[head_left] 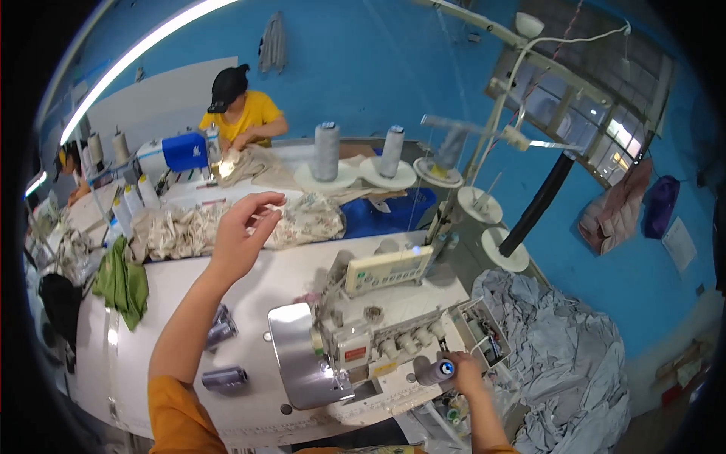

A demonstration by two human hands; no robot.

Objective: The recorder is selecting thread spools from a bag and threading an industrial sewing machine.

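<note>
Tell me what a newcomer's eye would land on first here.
The sewing machine at lower centre probably draws the eye first, with the right hand at a grey spool on its right side. Next come the left hand, raised over the table, and the grey cloth heap at lower right. Farther back, a yellow shirt stands out against the blue wall.

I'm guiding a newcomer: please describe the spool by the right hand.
Find the sewing machine on the white table. At its near right, beside the right hand, is a grey spool. Unlike the two spools left of the machine, it shows a blue-ringed end.
</note>
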